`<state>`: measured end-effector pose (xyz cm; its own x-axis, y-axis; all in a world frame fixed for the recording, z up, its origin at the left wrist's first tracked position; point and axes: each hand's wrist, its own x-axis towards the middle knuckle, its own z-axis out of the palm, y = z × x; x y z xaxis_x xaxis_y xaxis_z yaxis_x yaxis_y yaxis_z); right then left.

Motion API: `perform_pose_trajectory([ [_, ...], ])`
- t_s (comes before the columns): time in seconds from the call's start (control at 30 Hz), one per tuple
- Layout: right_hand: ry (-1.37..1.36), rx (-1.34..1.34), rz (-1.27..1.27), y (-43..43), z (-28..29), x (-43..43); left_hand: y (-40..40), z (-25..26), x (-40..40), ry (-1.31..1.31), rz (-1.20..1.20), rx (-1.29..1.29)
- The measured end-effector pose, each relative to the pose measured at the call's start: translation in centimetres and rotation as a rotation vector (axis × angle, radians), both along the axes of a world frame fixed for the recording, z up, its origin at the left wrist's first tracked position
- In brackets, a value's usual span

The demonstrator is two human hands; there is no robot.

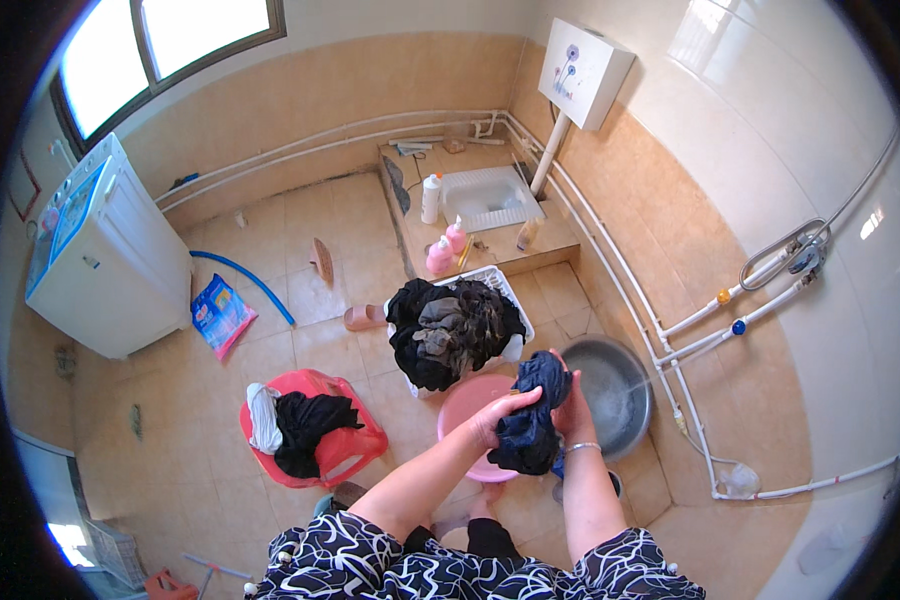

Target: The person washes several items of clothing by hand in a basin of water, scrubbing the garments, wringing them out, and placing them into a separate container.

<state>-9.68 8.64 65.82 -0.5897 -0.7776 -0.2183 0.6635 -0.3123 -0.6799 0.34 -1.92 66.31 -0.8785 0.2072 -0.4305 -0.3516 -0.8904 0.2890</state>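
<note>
A dark blue bunched cloth (pixel 529 420) hangs between my two hands. My left hand (pixel 502 414) grips it from the left side, thumb on top. From the right, my right hand (pixel 570 405) closes around the same cloth, and a bracelet circles that wrist. Below the cloth sits a pink plastic basin (pixel 469 405), partly covered by my hands and forearm. Just right of my right hand, a grey metal basin (pixel 621 401) holds foamy water, with a thin stream of water entering it from the right.
Dark clothes (pixel 450 330) are heaped on a white plastic basket (pixel 506 281) ahead. A red plastic stool (pixel 360 442) at left bears black and white garments. Beyond are a washing machine (pixel 127 262), a detergent bag (pixel 221 315), a squat toilet (pixel 487 196), pink pump bottles (pixel 440 256) and wall pipes (pixel 607 259).
</note>
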Motion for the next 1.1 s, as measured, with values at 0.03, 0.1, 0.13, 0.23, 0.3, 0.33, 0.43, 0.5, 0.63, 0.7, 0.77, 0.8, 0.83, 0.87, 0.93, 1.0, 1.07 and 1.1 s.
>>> perform_pose_trajectory([
  [0.03,-0.043,-0.126,0.056,-0.7,1.2,0.6,0.5,-0.4,0.0,0.041,-0.019,0.137],
  [0.1,-0.097,-0.238,0.112,-1.2,1.7,0.8,1.5,-1.0,0.1,0.075,-0.031,0.289],
  [0.13,-0.146,-0.285,0.104,-0.9,1.4,0.6,1.9,-1.2,0.1,0.116,-0.041,0.251],
  [0.23,-0.149,-0.244,0.17,-0.2,1.3,-1.3,2.7,1.0,0.4,0.086,-0.068,0.102],
  [0.3,0.03,0.144,0.121,0.3,2.6,-2.1,3.0,2.4,0.5,0.078,-0.143,-0.192],
  [0.33,0.117,0.284,0.109,0.8,2.0,-2.8,3.1,2.7,-0.2,0.037,-0.199,-0.369],
  [0.43,0.437,0.628,0.101,0.8,-0.1,-3.6,4.6,0.5,-1.2,0.14,-0.009,-0.854],
  [0.5,0.712,0.694,0.129,0.9,-2.2,-4.0,5.0,-2.5,-2.3,-0.007,-0.183,-1.05],
  [0.63,1.101,1.086,-0.017,0.5,-2.6,-3.3,6.0,-0.3,-3.1,-0.345,-0.385,-1.418],
  [0.7,1.212,1.151,-0.131,0.3,-3.5,-2.4,6.4,-1.4,-2.9,-0.293,-0.396,-1.396],
  [0.77,1.259,1.189,-0.117,0.2,-3.8,-2.4,7.6,-2.4,-2.8,-0.417,-0.267,-1.511],
  [0.8,1.3,1.227,-0.114,-0.2,-3.7,-2.1,7.8,-2.2,-2.6,-0.387,-0.246,-1.545],
  [0.83,1.285,1.246,-0.098,-0.2,-3.3,-2.2,7.8,-2.0,-2.5,-0.398,-0.216,-1.52],
  [0.87,1.268,1.252,-0.06,-0.2,-2.6,-2.3,7.6,-1.6,-2.5,-0.373,-0.227,-1.507],
  [0.93,1.182,1.2,0.079,0.3,-1.5,-2.9,6.9,-0.1,-2.0,-0.324,-0.245,-1.468],
  [1.0,0.945,0.973,0.264,1.2,-1.5,-3.7,5.8,0.6,-0.8,-0.232,-0.197,-1.342],
  [1.07,0.608,0.63,0.32,2.0,-0.2,-3.7,5.3,0.1,0.0,-0.086,-0.086,-1.087],
  [1.1,0.424,0.458,0.3,2.7,0.7,-3.7,5.5,-0.6,-0.1,0.028,0.01,-0.899],
])
